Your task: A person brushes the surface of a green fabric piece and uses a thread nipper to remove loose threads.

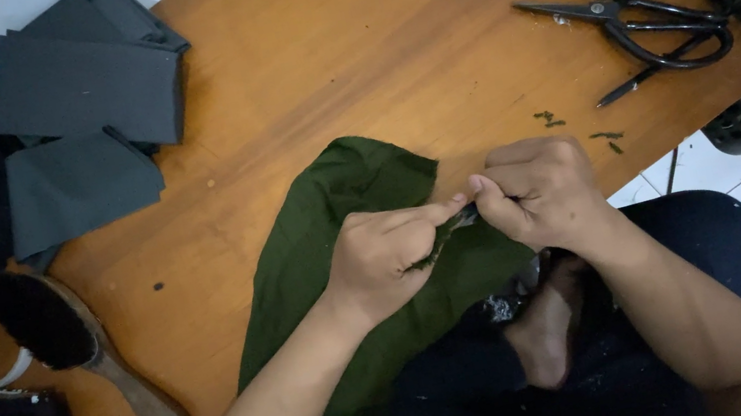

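Left hand (386, 256): pinches the edge of a dark green cloth piece (336, 244) lying on the orange wooden table (333, 52).
Right hand (538, 189): closed on a small dark tool, tip at the cloth edge.
Far right: black metal scissors (654, 31).
Left: wooden-handled black brush (75, 346), grey folded fabric pieces (84, 106).

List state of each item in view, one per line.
green cloth: draped over the table edge, pinched by both hands
left hand: pinching the cloth
right hand: gripping a small dark tool at the cloth edge
scissors: slightly open, lying flat
brush: lying flat
grey fabric pieces: stacked
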